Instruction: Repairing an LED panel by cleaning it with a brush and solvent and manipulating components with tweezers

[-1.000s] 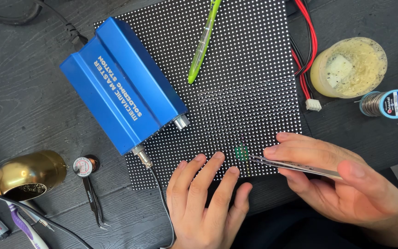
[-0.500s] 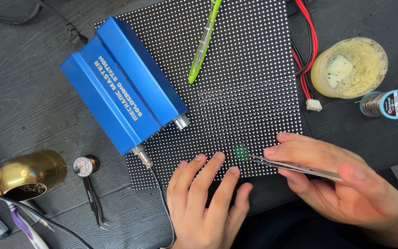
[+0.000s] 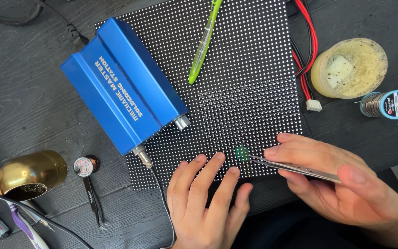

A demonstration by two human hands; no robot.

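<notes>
Tweezers (image 3: 295, 168) lie pinched between thumb and fingers (image 3: 300, 152) of the right hand (image 3: 342, 189), their tips touching a small green spot (image 3: 242, 153) near the lower edge of the dotted black panel (image 3: 245, 87) on the bench (image 3: 24, 106). The left hand (image 3: 206, 207) rests flat and open, fingertips on the panel's edge, holding nothing. A blue box (image 3: 120, 87) sits partly on the panel.

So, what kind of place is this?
Probably an electronics repair bench: a blue soldering station, a solder spool, and a dotted LED panel that the right hand works on with tweezers.
</notes>
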